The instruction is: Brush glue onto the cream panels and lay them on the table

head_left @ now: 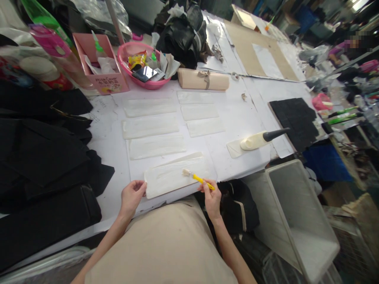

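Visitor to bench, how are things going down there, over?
Left hand holding near strip by its left end. Right hand gripping brush, bristles over strip. Bottle off to the right, out of the way.

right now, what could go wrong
A stroke of the yellow-handled, pale-bristled brush might push the long white strip under it off the nearby front edge of the white table. The left hand, touching the strip's end, could smear it if wet. The cream bottle with a black tapered nozzle rests near that edge and might be knocked off.
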Demonstrator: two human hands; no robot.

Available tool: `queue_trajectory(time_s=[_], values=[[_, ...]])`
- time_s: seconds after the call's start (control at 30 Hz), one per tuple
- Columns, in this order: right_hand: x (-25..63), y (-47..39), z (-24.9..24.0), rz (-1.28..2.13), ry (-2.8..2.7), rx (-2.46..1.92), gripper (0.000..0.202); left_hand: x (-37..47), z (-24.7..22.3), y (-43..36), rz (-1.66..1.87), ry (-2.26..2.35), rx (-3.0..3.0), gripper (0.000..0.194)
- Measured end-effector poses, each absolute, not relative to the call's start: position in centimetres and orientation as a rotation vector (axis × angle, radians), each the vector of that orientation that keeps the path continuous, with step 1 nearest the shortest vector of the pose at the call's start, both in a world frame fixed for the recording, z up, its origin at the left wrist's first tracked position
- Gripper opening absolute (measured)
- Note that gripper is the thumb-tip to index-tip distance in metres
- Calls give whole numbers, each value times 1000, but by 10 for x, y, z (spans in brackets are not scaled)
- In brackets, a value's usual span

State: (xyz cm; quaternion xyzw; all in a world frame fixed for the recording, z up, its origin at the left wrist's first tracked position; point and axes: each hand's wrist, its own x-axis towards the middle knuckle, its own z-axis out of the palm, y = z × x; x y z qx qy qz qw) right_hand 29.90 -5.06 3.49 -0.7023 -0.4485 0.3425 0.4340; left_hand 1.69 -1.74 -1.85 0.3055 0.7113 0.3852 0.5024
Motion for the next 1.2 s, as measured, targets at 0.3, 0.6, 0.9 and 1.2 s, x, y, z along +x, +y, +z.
queue_trajectory(time_s=[0.3, 0.6, 0.9, 1.2], values=[[263, -49, 46, 665, -1869, -1502, 22, 18, -17, -15, 934, 1710, 729, 35], [235, -37, 49, 770, -2005, -1366, 23, 19, -18, -16, 932, 1728, 724, 34], [265, -57, 50, 1282, -1303, -1601, 23, 18, -23, -19, 951, 1712, 735, 32], [275, -71, 68, 1143, -989, -1665, 23, 16, -20, -17, 925, 1689, 749, 33]])
